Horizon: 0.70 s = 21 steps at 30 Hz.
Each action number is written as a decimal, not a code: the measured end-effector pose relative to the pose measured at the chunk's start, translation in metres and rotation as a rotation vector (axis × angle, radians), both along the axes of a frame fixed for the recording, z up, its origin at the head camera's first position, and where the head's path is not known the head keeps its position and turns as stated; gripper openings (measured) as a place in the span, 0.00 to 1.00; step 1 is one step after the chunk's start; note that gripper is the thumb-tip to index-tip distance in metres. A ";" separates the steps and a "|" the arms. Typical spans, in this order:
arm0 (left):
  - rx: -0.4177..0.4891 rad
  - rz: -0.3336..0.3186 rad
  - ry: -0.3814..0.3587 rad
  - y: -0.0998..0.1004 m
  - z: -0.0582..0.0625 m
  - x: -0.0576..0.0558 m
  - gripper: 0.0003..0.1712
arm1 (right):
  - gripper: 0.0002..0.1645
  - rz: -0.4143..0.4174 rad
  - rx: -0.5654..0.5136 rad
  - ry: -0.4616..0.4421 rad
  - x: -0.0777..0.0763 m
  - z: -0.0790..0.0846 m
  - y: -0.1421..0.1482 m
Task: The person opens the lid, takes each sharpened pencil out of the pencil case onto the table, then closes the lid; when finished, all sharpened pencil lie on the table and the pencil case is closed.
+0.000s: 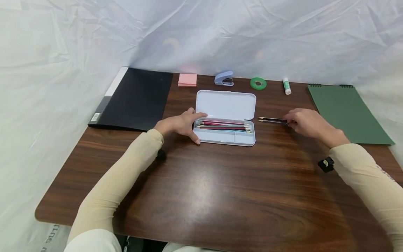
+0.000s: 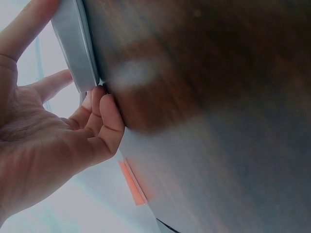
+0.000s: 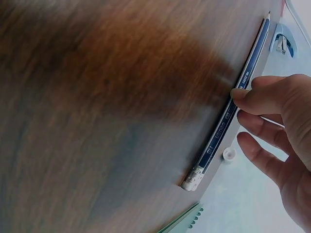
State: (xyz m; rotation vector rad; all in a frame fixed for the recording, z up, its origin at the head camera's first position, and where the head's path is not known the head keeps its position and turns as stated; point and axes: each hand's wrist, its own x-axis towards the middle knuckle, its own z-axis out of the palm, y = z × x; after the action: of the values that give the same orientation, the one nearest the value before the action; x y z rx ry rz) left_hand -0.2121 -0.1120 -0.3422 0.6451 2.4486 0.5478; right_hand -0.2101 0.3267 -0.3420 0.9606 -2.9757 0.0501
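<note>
A white pencil case (image 1: 224,105) lies with its lid laid back, and several colored pencils (image 1: 221,126) rest in its long compartment. At the case's left end my left hand (image 1: 181,124) grips it, thumb at the front edge and index finger by the hinge side. In the left wrist view other fingers (image 2: 109,121) curl at the case's corner. To the right of the case, my right hand (image 1: 303,121) pinches two dark pencils (image 1: 272,120) between thumb and forefinger, their tips toward the case. The right wrist view shows dark blue barrels with white eraser ends (image 3: 192,179).
A black folder (image 1: 138,98) lies at the left. Along the back are pink sticky notes (image 1: 187,79), a lavender stapler (image 1: 224,78), green tape (image 1: 258,83) and a glue stick (image 1: 287,86). A green spiral notebook (image 1: 349,113) lies right, beyond my right hand.
</note>
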 end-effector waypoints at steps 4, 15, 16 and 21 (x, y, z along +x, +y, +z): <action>-0.004 0.002 -0.001 0.000 0.000 -0.001 0.63 | 0.15 -0.008 -0.002 0.004 -0.001 -0.001 0.001; -0.008 0.007 -0.004 0.000 0.000 -0.001 0.63 | 0.19 -0.031 0.003 0.020 -0.005 0.000 0.004; -0.008 0.007 -0.005 0.000 -0.001 -0.001 0.63 | 0.19 -0.038 0.004 0.016 -0.006 0.001 0.004; -0.007 0.009 -0.011 0.000 0.000 -0.001 0.62 | 0.18 -0.059 0.014 0.000 -0.007 0.001 0.005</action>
State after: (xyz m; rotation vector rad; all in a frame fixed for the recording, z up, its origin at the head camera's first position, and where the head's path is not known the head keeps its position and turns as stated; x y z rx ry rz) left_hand -0.2135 -0.1118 -0.3427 0.6272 2.4434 0.5452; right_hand -0.2167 0.3315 -0.3414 0.8731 -3.0064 0.0284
